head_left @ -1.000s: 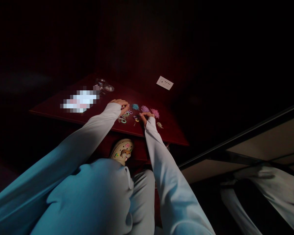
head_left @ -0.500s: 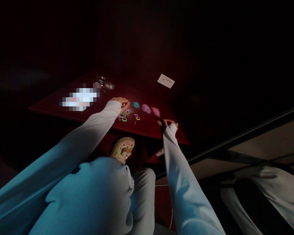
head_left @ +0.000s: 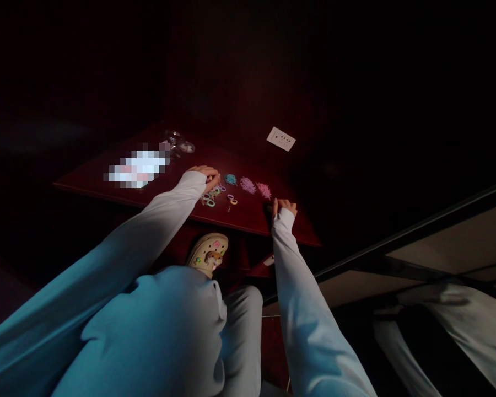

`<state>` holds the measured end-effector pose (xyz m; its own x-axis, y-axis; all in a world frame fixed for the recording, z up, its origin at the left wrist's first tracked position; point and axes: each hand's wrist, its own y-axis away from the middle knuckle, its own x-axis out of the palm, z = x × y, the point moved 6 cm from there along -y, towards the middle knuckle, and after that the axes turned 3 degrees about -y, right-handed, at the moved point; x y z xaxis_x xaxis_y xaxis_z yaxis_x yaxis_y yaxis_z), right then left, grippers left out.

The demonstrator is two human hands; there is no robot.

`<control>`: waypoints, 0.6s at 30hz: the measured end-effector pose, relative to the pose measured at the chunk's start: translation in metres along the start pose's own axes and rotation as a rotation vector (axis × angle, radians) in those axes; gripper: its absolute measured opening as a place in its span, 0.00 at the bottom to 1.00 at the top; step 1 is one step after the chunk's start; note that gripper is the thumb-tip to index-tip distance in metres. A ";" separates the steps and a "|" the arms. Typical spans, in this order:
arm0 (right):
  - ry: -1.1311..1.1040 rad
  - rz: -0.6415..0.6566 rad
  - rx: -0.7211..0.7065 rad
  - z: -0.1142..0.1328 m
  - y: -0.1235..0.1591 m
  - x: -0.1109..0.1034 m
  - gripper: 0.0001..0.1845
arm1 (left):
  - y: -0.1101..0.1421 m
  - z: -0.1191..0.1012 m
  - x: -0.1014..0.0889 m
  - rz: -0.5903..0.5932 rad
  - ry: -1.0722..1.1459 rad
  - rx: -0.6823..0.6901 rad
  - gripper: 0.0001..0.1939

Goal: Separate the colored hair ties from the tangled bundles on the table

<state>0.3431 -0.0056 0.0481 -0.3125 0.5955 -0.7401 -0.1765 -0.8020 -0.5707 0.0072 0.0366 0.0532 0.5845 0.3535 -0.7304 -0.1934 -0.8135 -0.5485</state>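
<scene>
Small coloured rubber bands lie on a dark red table (head_left: pixel 107 176): a loose mixed scatter of rings (head_left: pixel 215 196), then sorted heaps in blue (head_left: pixel 230 179), lilac (head_left: pixel 247 184) and pink (head_left: pixel 264 191). My left hand (head_left: pixel 206 177) rests at the far side of the mixed scatter, fingers curled down onto the bands. My right hand (head_left: pixel 283 207) sits near the table's right front edge, just right of the pink heap, fingers bent down over a small spot. What its fingertips hold is too small and dark to make out.
A blurred white patch (head_left: pixel 138 165) lies on the table's left half. A small clear jar and lid (head_left: pixel 177 142) stand at the back. A white wall socket plate (head_left: pixel 281 138) is behind. My raised knee and a cream clog (head_left: pixel 209 252) sit below the table edge.
My right hand left the middle of the bands, swung right to the table's front corner, then edged slightly back toward the pink heap. The left hand stayed in place.
</scene>
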 end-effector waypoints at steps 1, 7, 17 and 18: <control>-0.010 0.027 -0.072 0.011 0.002 0.004 0.26 | 0.000 0.000 0.000 -0.006 0.002 -0.002 0.16; -0.282 0.349 -0.374 0.084 0.026 0.040 0.15 | 0.001 -0.001 0.000 0.008 -0.003 0.017 0.16; -0.418 0.439 -0.326 0.106 0.034 0.055 0.15 | 0.001 -0.003 0.000 0.015 -0.005 0.029 0.17; -0.413 0.430 -0.328 0.105 0.034 0.055 0.15 | 0.001 -0.002 0.000 0.008 -0.004 0.029 0.17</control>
<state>0.2218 -0.0051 0.0252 -0.6341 0.1070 -0.7658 0.3151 -0.8686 -0.3823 0.0088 0.0346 0.0539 0.5797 0.3493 -0.7362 -0.2207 -0.8024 -0.5545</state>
